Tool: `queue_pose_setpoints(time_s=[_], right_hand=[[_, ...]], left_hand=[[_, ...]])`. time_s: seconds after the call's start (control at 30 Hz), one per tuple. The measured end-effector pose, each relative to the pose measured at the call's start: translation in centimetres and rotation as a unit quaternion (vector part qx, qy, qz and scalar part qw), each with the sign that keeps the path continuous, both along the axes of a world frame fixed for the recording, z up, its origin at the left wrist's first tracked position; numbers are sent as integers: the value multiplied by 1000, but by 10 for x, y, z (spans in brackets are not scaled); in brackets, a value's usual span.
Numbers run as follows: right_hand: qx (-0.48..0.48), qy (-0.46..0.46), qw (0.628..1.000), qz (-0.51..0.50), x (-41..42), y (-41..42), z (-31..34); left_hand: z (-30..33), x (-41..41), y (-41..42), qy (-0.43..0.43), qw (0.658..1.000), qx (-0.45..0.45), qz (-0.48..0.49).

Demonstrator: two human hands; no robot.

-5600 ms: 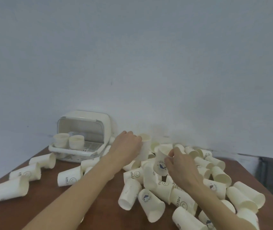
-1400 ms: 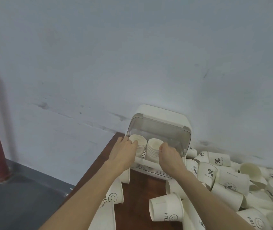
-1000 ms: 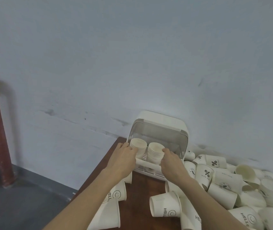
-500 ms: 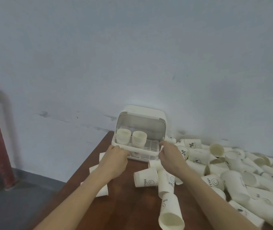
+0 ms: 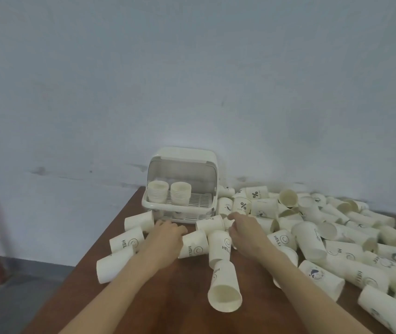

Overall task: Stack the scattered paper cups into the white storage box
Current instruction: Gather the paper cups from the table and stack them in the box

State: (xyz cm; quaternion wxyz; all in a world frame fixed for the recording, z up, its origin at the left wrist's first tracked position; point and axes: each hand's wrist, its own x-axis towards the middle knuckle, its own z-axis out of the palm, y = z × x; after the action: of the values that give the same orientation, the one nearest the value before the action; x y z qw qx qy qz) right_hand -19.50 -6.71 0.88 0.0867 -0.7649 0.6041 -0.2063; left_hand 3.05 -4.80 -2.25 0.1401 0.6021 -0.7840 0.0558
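A white "HELLO" paper cup (image 5: 193, 244) lay on its side at frame centre, mouth pointing left, against the left hand (image 5: 165, 238); both hands' grips, the right hand (image 5: 246, 231) included, were unclear.

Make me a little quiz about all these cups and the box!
1. True or false: the box lid is up.
2. How many cup stacks stand inside the box? A) one B) two C) four
3. Fill in: the nearest cup on the table lies on its ____.

Key
1. True.
2. B: a left stack and a right stack.
3. Side, its open mouth facing the camera. The left hand and right hand are among the loose cups in front of the box.
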Motion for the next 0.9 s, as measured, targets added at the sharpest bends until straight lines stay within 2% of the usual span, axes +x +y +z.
queue_pose_setpoints(time_s=[0.2, 0.33, 0.53, 0.9], right_hand=[[20, -8, 1000, -18, -18, 10, -9], [32, -5, 999, -30, -28, 14, -15], [47, -13, 998, -47, -39, 13, -22], [44, -5, 998, -38, -33, 11, -23]], left_hand=[[-7, -31, -15, -79, 996, 13, -35], [-15, -46, -25, -148, 989, 31, -9], [-25, -44, -30, -166, 985, 50, -7], [-16, -35, -29, -178, 984, 2, -1]])
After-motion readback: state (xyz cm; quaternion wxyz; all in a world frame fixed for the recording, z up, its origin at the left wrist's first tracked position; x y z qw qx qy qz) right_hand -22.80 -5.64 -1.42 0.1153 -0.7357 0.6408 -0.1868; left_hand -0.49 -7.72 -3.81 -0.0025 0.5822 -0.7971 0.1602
